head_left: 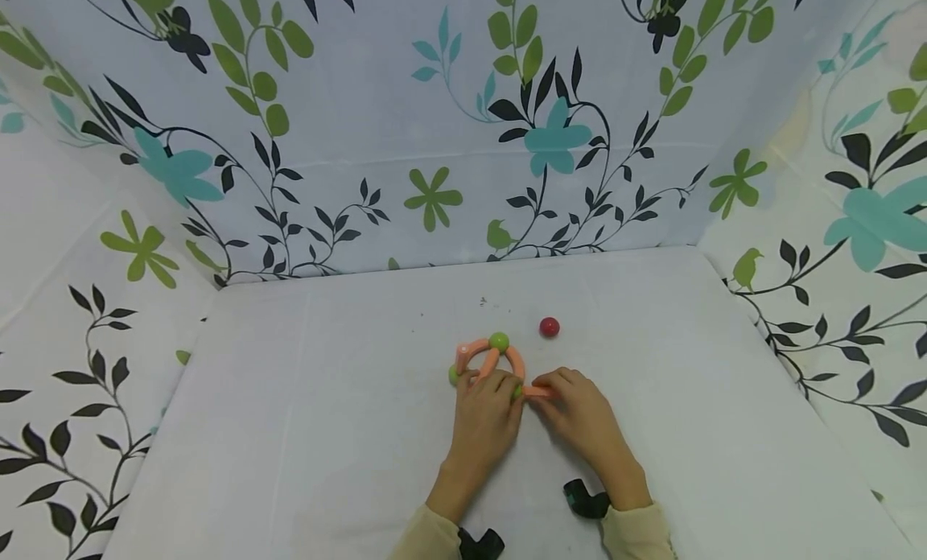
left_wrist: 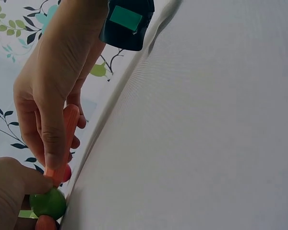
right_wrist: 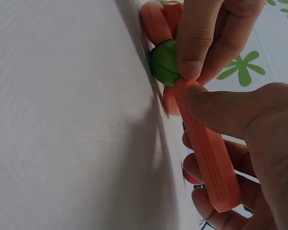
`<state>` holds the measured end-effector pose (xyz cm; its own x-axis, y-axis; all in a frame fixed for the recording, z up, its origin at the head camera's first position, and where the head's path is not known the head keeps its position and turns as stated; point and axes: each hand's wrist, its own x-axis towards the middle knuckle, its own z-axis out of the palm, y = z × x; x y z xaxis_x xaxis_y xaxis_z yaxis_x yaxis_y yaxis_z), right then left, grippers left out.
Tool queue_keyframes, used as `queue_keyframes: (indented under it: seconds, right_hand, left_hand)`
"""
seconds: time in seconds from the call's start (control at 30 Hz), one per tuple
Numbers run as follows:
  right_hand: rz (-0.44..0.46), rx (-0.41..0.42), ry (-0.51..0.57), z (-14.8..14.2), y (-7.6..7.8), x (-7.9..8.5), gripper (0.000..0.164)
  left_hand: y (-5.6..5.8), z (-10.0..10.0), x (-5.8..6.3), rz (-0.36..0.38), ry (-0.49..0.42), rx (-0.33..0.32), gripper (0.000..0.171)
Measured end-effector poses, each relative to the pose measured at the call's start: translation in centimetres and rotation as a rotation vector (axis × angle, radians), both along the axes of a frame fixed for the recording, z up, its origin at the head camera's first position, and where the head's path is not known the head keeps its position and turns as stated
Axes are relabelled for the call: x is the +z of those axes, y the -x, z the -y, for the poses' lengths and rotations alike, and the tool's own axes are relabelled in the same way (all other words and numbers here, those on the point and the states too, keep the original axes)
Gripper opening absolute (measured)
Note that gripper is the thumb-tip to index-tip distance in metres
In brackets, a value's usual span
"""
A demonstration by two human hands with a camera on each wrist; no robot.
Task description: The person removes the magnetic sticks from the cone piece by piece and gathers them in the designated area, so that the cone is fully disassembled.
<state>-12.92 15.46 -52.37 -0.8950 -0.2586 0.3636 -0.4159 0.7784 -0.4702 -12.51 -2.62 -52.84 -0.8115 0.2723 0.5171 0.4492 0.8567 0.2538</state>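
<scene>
My left hand (head_left: pixel 487 411) pinches a green ball (right_wrist: pixel 164 63) of a small ring-like toy construction, made of curved orange pieces (head_left: pixel 516 360) joined by green balls. An orange ribbed stick (right_wrist: pixel 209 148) is held in my right hand (head_left: pixel 582 415), thumb on one side and fingers behind. One end of that stick meets the green ball, right by my left fingertips. In the head view another green ball (head_left: pixel 498 341) tops the ring, and an orange piece (head_left: pixel 488 363) slopes down from it under my left hand. My fingers cover part of the ring.
A loose red ball (head_left: pixel 550 327) lies on the white-covered table (head_left: pixel 326 431), just beyond my right hand. Black wrist cameras (head_left: pixel 585 500) sit at both wrists. Patterned cloth (head_left: pixel 434 142) hangs behind the table and along its sides.
</scene>
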Motion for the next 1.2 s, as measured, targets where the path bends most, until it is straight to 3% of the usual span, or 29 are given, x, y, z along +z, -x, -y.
queue_keyframes:
  seconds: [0.63, 1.2]
  right_hand:
    - [0.036, -0.029, -0.011, 0.02, -0.15, 0.44, 0.023]
    - [0.036, -0.059, 0.022, -0.35, 0.20, -0.11, 0.024]
  left_hand:
    - [0.06, -0.11, -0.39, -0.069, -0.029, 0.009, 0.021]
    - [-0.14, 0.07, -0.26, 0.004, 0.016, 0.006, 0.026]
